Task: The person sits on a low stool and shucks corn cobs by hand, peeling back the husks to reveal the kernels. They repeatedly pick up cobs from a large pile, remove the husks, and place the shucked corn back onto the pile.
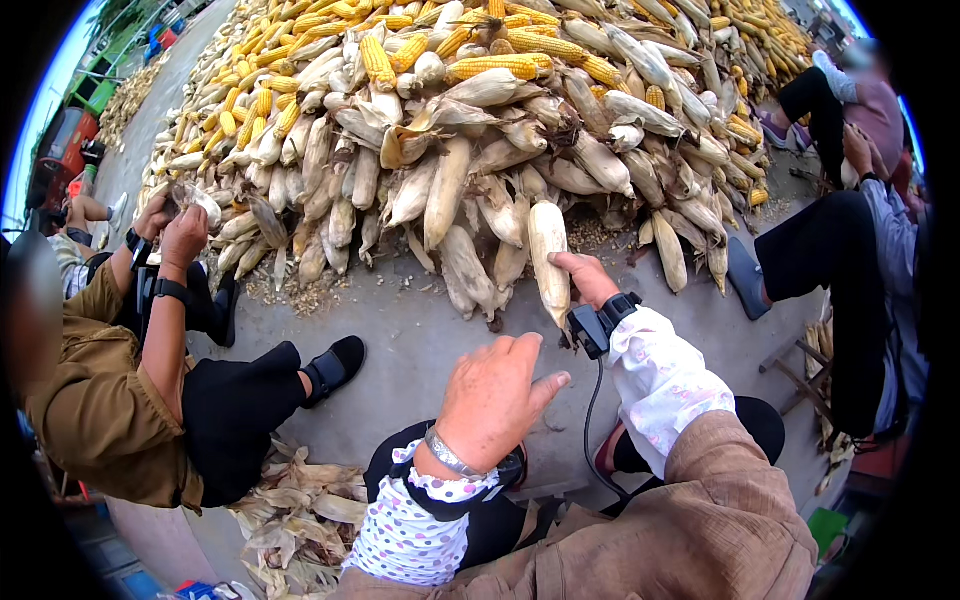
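Observation:
My right hand [589, 279] grips an ear of corn in its pale dry husk [549, 259], held roughly upright at the front edge of a large heap. My left hand [491, 401] is lower and to the left, back upward, thumb apart from the fingers, with no corn seen in it. The heap mixes ears still in dry husks [448, 191] with bare yellow corn cobs [495, 67], which lie mostly on its upper part. A black device with a cable [591, 330] is strapped at my right wrist.
A person in a brown top [97, 405] sits at left, handling an ear. People sit at right, near a wooden stool [802, 375]. Stripped husks [300, 517] lie at lower left on the concrete floor [405, 360], with loose kernels [307, 296] by the heap.

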